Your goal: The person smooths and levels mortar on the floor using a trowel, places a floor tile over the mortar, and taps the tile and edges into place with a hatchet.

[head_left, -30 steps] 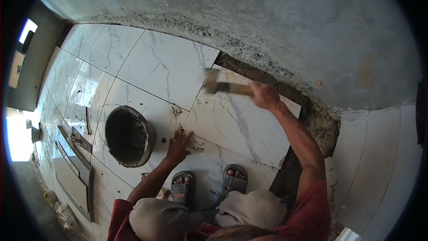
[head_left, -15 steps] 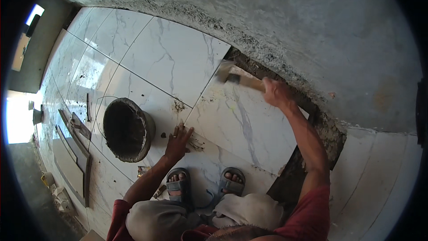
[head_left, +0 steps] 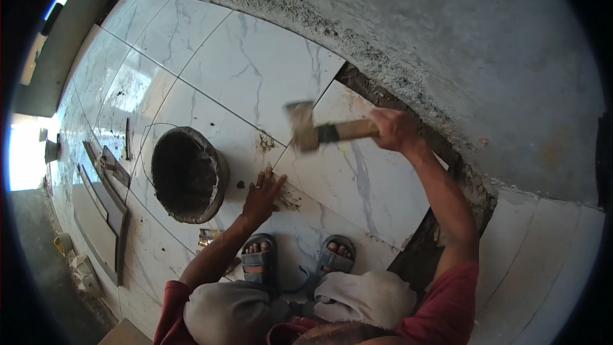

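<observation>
My right hand is closed round the wooden handle of a mallet with a broad, pale brown head and a dark band below it. The mallet head hangs over the near-left part of a white, grey-veined floor tile, close to its joint with the neighbouring tile. My left hand rests at that tile's left corner, fingers spread, holding nothing. Dark mortar smears lie beside its fingertips.
A mortar-caked bucket stands left of my left hand. Farther left lie cut tile pieces and a trowel-like tool. A rough mortar gap borders the tile's right side, below the grey wall. My sandalled feet are close by.
The mallet head has moved left and appears lifted off the tile, still in my right hand. My left hand stays at the tile corner. The whole view has shifted slightly.
</observation>
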Demonstrator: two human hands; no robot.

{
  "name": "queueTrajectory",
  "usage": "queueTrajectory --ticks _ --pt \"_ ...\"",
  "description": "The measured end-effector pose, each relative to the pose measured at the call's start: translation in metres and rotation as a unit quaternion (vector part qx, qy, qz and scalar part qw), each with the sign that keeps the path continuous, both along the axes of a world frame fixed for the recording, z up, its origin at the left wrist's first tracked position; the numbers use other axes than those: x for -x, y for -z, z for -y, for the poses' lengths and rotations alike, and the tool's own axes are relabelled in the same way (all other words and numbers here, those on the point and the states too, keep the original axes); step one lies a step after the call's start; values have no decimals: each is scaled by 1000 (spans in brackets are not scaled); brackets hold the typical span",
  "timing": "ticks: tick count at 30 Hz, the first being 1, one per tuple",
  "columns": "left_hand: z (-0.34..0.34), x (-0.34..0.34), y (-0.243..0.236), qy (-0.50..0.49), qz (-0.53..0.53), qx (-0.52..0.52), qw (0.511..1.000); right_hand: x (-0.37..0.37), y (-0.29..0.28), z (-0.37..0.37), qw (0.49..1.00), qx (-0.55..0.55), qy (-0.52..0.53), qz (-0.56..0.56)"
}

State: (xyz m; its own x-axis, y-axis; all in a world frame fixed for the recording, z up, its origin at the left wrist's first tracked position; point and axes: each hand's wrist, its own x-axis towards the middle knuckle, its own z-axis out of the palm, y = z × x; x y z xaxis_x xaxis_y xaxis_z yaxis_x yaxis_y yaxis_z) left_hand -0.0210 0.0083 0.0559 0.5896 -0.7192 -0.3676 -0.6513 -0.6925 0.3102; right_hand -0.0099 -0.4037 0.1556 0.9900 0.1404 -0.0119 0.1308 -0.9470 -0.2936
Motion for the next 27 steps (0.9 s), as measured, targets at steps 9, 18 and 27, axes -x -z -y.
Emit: queueTrajectory --ticks 9,18,27 --pt "9 1 2 8 -4 13 1000 -7 36 59 932 153 274 -179" --pt "11 0 1 -4 -25 8 1000 -15 58 77 989 94 87 -76" --pt "3 -1 -6 -11 -14 -7 1000 -15 23 19 996 46 -56 43"
